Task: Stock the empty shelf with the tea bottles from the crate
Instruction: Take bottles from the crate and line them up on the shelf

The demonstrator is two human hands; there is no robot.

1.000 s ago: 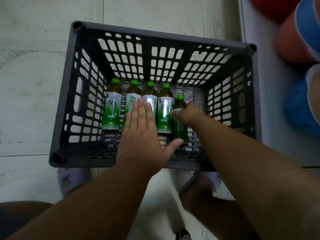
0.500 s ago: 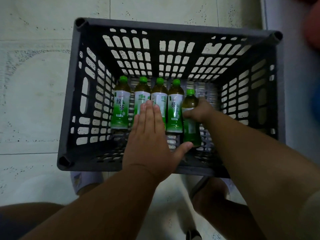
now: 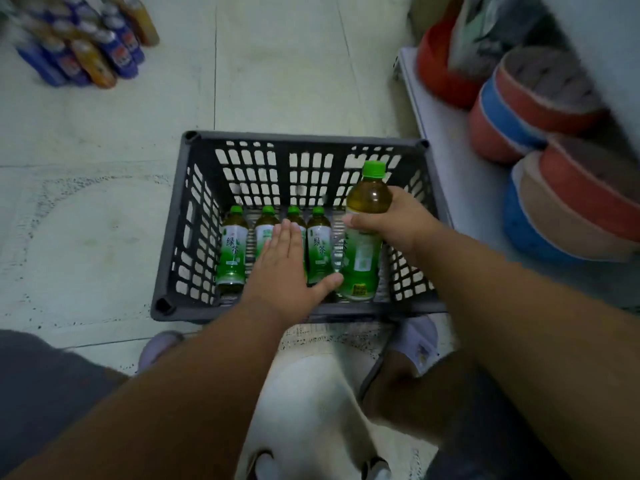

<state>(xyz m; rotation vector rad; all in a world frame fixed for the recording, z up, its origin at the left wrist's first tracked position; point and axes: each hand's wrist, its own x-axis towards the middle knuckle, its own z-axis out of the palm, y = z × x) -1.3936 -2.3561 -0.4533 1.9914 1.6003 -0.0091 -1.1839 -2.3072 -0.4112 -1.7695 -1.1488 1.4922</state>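
Green-capped plastic tea bottle [image 3: 363, 237] with amber tea and a green-and-white label: held in the right hand [image 3: 394, 220], clear of the row, cap up, long axis near vertical with a slight tilt. Fingers wrapped round its upper body just under the shoulder, thumb across the front; firm grip, judging by the wrap. Bottle base sits roughly level with the near rim of the dark grey slotted plastic crate [image 3: 194, 216].

Left hand [image 3: 287, 268]: flat, fingers together, thumb out, holding nothing. It hovers over the four remaining tea bottles [image 3: 233, 251], which stand upright in a row directly under and beyond its palm; can't tell if it touches them.

Key relation: white lower shelf board [image 3: 464, 188] lies to the right of the right hand, just past the crate's right wall. Right hand is the nearer one. Round red, blue and tan cushions [image 3: 540, 109] fill its far part, so I'd guess the bottle goes elsewhere on the shelf, kept upright.

Step in hand: first bottle out, four left.
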